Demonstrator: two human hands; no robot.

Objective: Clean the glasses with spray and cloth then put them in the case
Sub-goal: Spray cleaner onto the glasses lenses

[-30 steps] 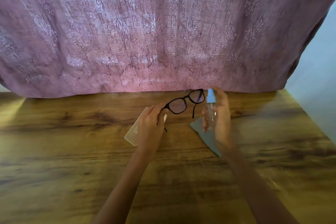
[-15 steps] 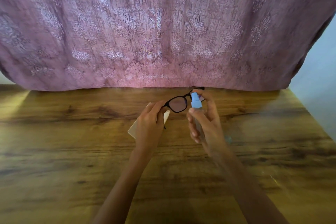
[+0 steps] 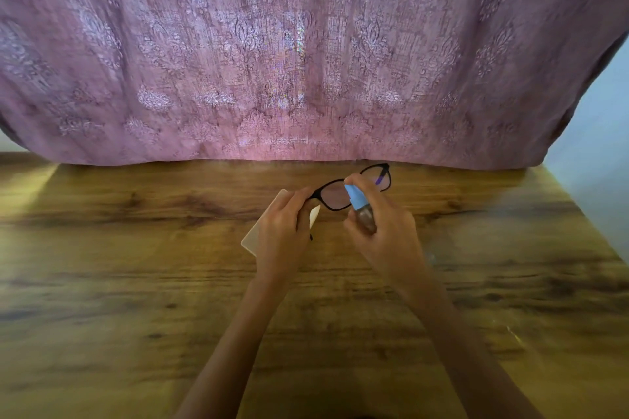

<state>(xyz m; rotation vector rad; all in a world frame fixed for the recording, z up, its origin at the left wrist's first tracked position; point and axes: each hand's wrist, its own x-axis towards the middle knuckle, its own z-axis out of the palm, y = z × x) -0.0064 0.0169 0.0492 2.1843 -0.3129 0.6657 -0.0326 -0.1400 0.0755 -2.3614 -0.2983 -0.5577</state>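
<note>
My left hand grips the black-framed glasses by their left end, holding them above the wooden table. My right hand is closed around a small spray bottle with a light blue top, tilted with its nozzle against the near lens. A pale beige case lies flat on the table, mostly hidden under my left hand. The cloth is hidden behind my right hand.
A mauve patterned curtain hangs along the table's far edge. A pale wall borders the right side. The table's right edge runs diagonally toward the near right.
My right hand has swung the spray bottle left, from beside the glasses to right in front of the near lens, and now covers the cloth. The left hand has barely moved.
</note>
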